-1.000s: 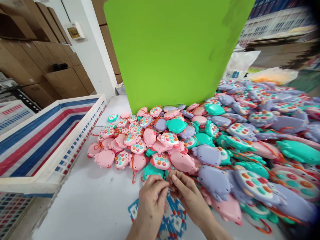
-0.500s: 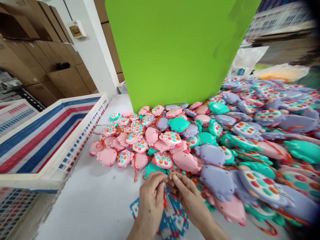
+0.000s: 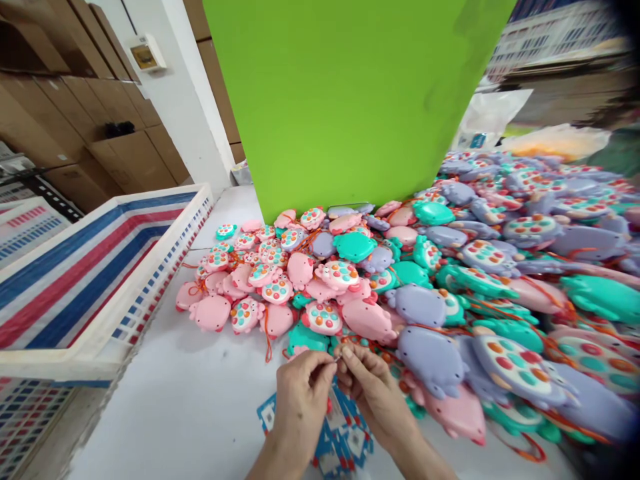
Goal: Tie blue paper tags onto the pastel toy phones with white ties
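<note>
My left hand (image 3: 301,397) and my right hand (image 3: 371,390) meet at the near edge of a big pile of toys (image 3: 425,280), fingertips pinched together on something small and thin that I cannot make out. A bit of red shows under my left hand. Beneath both hands lies a stack of blue, red and white printed cards (image 3: 345,437) on the white table (image 3: 190,413). The toys are pink, purple and teal animal shapes with coloured buttons and orange cords. The nearest ones are a teal toy (image 3: 305,339) and a pink toy (image 3: 367,320).
A white plastic crate (image 3: 100,333) lined with blue, red and white striped sheeting stands at the left. A large green panel (image 3: 350,100) rises behind the pile. Brown cartons (image 3: 90,113) are stacked at the far left beside a white pillar (image 3: 170,87).
Both hands stayed at the pile's edge; the fingertips drew closer into a tighter pinch. The view shifted slightly.
</note>
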{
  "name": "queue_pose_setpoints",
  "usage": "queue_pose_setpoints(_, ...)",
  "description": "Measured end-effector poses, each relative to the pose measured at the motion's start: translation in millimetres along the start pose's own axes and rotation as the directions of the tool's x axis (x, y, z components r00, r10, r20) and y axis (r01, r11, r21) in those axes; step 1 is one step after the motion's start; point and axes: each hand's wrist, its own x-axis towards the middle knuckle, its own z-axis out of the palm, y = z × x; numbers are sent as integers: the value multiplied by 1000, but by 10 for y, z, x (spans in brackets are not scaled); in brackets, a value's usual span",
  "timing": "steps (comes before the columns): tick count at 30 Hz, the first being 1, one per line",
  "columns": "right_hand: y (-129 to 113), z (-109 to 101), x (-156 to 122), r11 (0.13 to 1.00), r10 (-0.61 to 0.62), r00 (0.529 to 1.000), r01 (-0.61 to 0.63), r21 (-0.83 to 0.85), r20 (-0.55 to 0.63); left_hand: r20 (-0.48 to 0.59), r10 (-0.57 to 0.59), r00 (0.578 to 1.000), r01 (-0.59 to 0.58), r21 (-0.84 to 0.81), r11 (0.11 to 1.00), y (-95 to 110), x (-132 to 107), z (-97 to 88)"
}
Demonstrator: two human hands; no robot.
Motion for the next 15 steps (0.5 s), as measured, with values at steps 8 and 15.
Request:
queue_pose_setpoints(8,-11,12,9,996,-24,1000,25,-81,15,-16,18,1000,-17,76,997,16,40,-13)
queue_pose_setpoints(15,-28,-37,-5,891,-182,983,178,-418,31,-10,-42,999,42,77,996,23,27,-13)
